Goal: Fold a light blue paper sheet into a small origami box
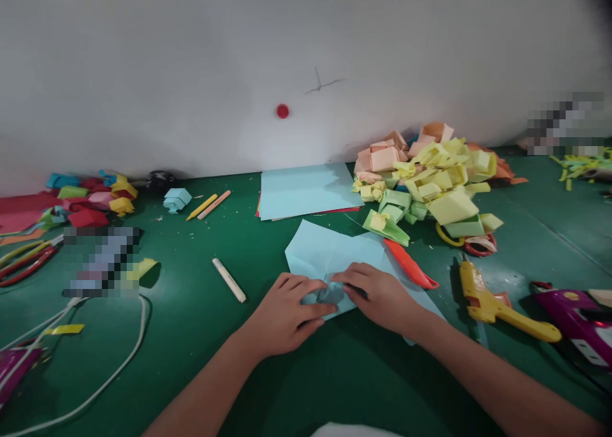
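Observation:
A light blue sheet of paper (313, 249) lies partly folded on the green table in front of me. My left hand (289, 309) grips its near edge, fingers bent over a small folded part. From the other side my right hand (380, 293) pinches the same fold, fingertips close to the left ones. My fingers hide some of the fold. More light blue paper (428, 300) shows under my right forearm. A red-orange plastic tool (410, 263), perhaps a cutter, rests on the paper just beyond my right hand.
Light blue sheets (306, 191) are stacked by the wall. A heap of folded paper pieces (440, 182) rises at back right, with a yellow glue gun (502, 306) nearer. Leftward lie a white marker (229, 280), colored pens (208, 206), a blurred phone (102, 261) and a white cable (138, 338).

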The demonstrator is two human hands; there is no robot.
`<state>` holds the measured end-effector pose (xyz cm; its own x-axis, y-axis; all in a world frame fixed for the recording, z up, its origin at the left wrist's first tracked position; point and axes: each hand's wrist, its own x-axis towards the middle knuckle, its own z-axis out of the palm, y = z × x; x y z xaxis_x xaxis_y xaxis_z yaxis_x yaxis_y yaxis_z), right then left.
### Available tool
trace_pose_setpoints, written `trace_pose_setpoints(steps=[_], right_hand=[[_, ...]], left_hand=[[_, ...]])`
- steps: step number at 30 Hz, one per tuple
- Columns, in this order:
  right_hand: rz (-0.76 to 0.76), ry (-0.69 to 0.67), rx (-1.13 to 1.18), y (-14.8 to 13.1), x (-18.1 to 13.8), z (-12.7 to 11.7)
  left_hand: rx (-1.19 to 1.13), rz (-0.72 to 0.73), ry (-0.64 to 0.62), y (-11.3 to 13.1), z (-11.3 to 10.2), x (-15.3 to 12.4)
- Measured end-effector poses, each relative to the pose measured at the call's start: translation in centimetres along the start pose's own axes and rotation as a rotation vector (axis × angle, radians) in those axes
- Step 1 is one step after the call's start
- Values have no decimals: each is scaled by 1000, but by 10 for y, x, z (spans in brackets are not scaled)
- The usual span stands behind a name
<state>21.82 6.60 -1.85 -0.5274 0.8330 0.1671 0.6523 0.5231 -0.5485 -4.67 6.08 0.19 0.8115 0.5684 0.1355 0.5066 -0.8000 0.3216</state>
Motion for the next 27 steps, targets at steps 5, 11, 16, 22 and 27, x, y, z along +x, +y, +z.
trace_pose_setpoints(steps=[5, 11, 16, 22, 27], right_hand=[[-32, 74, 10, 3, 0, -1], [-266, -96, -36, -7, -7, -20], [-267, -231, -117, -6, -7, -23], [-198, -293, -133, -4, -6, -26], [-155, -277, -143, -8, -7, -25]], left_hand=[[-6, -46, 4, 1, 1, 1], [-35, -81, 31, 3, 1, 0], [-51, -110, 40, 3, 0, 0], [-60, -107, 28, 6, -2, 1], [-38, -106, 8, 5, -2, -1]])
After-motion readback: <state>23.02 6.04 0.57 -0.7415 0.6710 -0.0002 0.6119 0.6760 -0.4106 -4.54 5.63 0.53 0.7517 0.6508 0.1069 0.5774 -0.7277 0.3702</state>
